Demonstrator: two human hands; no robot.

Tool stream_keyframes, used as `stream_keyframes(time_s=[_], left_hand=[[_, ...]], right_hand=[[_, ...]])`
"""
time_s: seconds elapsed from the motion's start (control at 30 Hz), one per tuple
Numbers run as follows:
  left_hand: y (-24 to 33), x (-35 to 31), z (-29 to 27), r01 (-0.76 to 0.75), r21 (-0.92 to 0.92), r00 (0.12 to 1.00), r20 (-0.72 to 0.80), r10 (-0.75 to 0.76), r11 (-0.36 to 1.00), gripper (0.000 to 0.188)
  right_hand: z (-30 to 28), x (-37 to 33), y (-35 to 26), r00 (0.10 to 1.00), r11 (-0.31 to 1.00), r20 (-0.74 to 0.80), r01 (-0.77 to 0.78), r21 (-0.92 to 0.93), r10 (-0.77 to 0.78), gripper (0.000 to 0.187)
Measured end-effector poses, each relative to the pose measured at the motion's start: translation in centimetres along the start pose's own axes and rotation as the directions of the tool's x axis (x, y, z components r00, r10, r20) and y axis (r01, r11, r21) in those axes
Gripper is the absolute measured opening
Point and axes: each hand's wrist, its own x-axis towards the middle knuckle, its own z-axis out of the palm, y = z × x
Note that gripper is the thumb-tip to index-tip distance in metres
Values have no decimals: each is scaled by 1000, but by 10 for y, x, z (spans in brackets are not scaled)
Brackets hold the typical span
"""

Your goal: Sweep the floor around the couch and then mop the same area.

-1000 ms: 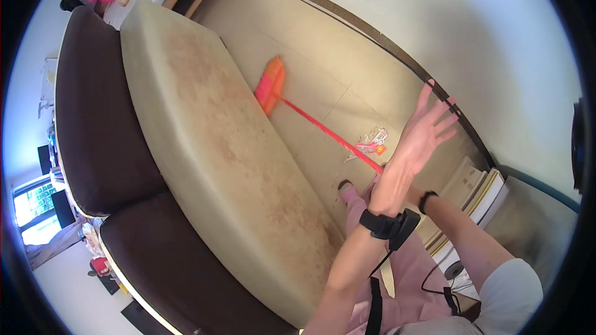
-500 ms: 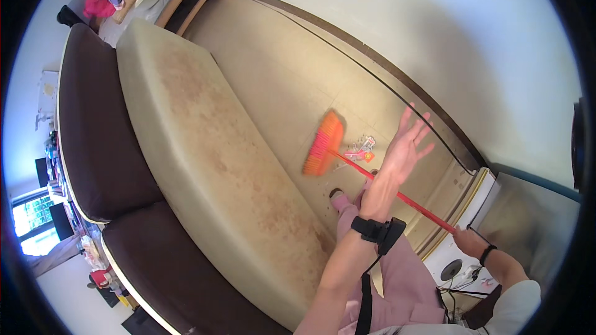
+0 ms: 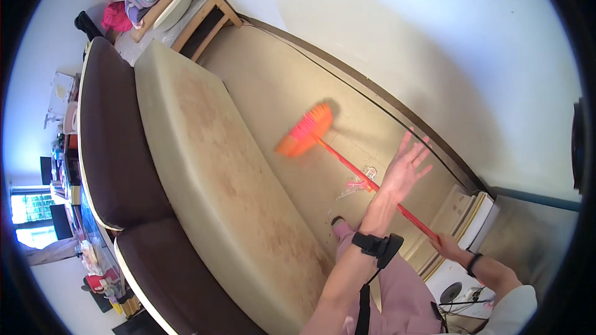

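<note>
- At left, the dark brown, smooth padded backrest (image 3: pixel 124 130) stands behind a long, pale beige cushion (image 3: pixel 230 167), blotched with brown stains.
- The wide broom head (image 3: pixel 305 130), with orange and pink bristles, is on the floor side of this cushion; half a second ago it was close to the litter, now it is farther away. It is blurred, so I cannot tell if the bristles touch the floor.
- The small, loose litter (image 3: pixel 359 185) lies partly hidden under the thin, straight red handle (image 3: pixel 341 160).
- The left hand (image 3: pixel 403 170) holds nothing, its fingers spread wide; its wrist covers part of the handle.
- The right hand (image 3: pixel 448 247) is closed around the handle near its end.
</note>
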Motion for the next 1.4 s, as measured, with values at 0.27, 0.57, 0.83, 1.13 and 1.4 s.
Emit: stream_keyframes(time_s=[0.27,0.57,0.83,1.13,1.4], left_hand=[[4,4,-4,28,55,997,-73,-24,998,53],[-10,12,-1,26,34,999,-22,-25,999,55],[-20,13,-6,49,-6,998,-38,-49,999,54],[-9,30,-13,-20,135,990,-135,38,991,49],[82,58,14,-122,222,988,-65,139,968,38]], right_hand=[[-41,243,-171,938,933,-263,286,220,-225,30],[0,123,-31,987,993,-133,-77,85,88,30],[28,-126,51,910,911,31,-413,-1,413,31],[33,-226,59,912,907,-19,-404,117,409,23],[-18,-23,0,982,982,-113,-136,129,151,25]])
